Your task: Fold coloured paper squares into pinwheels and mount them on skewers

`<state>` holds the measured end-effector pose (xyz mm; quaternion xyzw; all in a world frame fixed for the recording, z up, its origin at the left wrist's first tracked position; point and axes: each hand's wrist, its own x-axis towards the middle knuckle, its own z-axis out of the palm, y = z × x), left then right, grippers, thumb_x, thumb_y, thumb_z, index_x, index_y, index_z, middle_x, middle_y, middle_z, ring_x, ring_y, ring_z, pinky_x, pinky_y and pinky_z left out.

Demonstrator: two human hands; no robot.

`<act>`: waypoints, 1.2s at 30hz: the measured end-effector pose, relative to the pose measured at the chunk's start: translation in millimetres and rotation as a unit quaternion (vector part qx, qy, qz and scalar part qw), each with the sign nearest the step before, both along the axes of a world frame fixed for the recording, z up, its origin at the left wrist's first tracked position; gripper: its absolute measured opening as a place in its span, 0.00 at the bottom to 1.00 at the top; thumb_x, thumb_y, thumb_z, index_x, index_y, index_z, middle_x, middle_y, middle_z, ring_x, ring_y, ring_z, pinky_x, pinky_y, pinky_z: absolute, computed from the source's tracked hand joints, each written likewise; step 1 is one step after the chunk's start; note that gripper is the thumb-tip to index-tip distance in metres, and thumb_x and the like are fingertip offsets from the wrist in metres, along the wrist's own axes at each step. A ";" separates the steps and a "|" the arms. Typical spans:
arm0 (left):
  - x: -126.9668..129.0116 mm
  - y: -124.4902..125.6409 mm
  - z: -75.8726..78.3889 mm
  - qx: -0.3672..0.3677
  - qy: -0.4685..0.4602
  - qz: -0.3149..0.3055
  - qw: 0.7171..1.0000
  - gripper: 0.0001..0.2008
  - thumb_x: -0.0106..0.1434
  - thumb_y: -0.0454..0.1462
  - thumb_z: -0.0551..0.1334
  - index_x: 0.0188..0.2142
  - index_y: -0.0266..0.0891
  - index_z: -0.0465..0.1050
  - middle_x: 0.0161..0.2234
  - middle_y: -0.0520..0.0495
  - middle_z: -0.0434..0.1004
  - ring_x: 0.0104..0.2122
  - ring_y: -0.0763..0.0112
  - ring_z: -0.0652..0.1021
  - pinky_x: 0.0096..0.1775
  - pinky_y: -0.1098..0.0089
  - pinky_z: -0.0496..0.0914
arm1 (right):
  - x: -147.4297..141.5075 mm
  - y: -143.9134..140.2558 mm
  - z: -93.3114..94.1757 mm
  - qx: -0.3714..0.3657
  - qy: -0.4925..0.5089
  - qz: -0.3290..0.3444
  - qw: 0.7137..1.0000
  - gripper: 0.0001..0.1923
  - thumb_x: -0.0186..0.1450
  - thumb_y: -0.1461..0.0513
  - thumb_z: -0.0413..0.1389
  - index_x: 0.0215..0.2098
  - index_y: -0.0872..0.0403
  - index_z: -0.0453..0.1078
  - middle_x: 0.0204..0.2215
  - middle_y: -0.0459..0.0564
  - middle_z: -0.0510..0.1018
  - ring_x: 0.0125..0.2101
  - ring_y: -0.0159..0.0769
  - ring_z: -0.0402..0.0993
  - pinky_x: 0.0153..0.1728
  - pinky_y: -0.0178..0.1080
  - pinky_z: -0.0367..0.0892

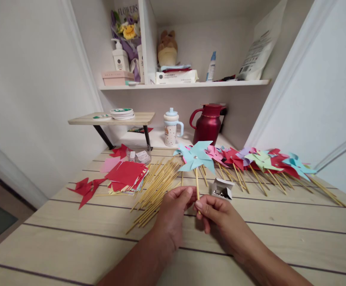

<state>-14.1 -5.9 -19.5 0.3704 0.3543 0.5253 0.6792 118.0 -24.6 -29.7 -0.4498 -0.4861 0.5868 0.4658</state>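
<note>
Head view: left hand and right hand both pinch the light-blue pinwheel by its stick. Uneven squeezing may snap the thin stick or tilt the wheel.

The one word that reads clearly is "FLOWERS", printed in capitals across the top of the bouquet wrapping standing at the left end of the upper shelf. The white pump bottle in front of it bears a round dark label too small to read. The flat white packet and the large white bag on the same shelf carry lines of print, too blurred to make out.
</note>
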 end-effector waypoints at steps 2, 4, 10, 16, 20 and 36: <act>0.5 -1.4 -0.1 0.002 -0.003 -0.014 1.000 0.14 0.52 0.44 0.72 0.30 0.32 0.80 0.30 0.44 0.78 0.31 0.70 0.75 0.41 0.67 0.68 | 4.3 -0.3 5.9 -0.010 0.014 -0.013 1.000 0.21 0.54 0.47 0.65 0.23 0.56 0.70 0.19 0.43 0.73 0.15 0.25 0.62 0.22 0.33 0.54; 1.0 -3.0 0.1 -0.004 -0.004 -0.021 1.000 0.15 0.53 0.44 0.72 0.32 0.32 0.80 0.31 0.43 0.79 0.33 0.68 0.76 0.44 0.64 0.68 | 7.4 -0.5 10.2 -0.011 0.022 -0.020 0.999 0.21 0.54 0.47 0.66 0.23 0.56 0.70 0.20 0.43 0.74 0.15 0.25 0.63 0.22 0.33 0.55; -0.9 -2.6 2.9 0.012 0.019 -0.050 0.999 0.19 0.56 0.49 0.68 0.30 0.33 0.78 0.22 0.48 0.74 0.23 0.72 0.72 0.32 0.68 0.65 | 6.6 -1.4 10.5 -0.013 0.031 0.045 0.998 0.20 0.56 0.49 0.65 0.23 0.56 0.70 0.21 0.44 0.74 0.17 0.26 0.64 0.24 0.33 0.57; -3.8 -1.4 5.0 -0.011 0.057 -0.040 0.998 0.20 0.54 0.49 0.69 0.33 0.32 0.78 0.19 0.51 0.70 0.17 0.76 0.68 0.26 0.71 0.61 | 2.9 -1.8 4.2 -0.017 0.032 0.083 0.996 0.18 0.58 0.50 0.64 0.25 0.56 0.71 0.23 0.46 0.75 0.19 0.27 0.65 0.24 0.34 0.59; -3.8 -2.8 6.4 -0.009 0.053 -0.061 0.997 0.19 0.55 0.49 0.68 0.31 0.33 0.77 0.16 0.54 0.66 0.15 0.76 0.67 0.23 0.72 0.60 | 2.3 -3.3 2.2 -0.008 0.030 0.086 0.996 0.20 0.64 0.48 0.58 0.27 0.57 0.73 0.23 0.46 0.76 0.18 0.26 0.66 0.26 0.34 0.60; -4.9 -2.1 7.9 -0.011 0.034 -0.054 0.998 0.17 0.55 0.48 0.68 0.29 0.34 0.77 0.17 0.56 0.62 0.16 0.80 0.63 0.22 0.74 0.57 | 2.1 -10.1 12.0 -0.024 0.012 0.062 0.998 0.22 0.64 0.45 0.55 0.36 0.55 0.75 0.29 0.48 0.79 0.18 0.27 0.67 0.28 0.36 0.63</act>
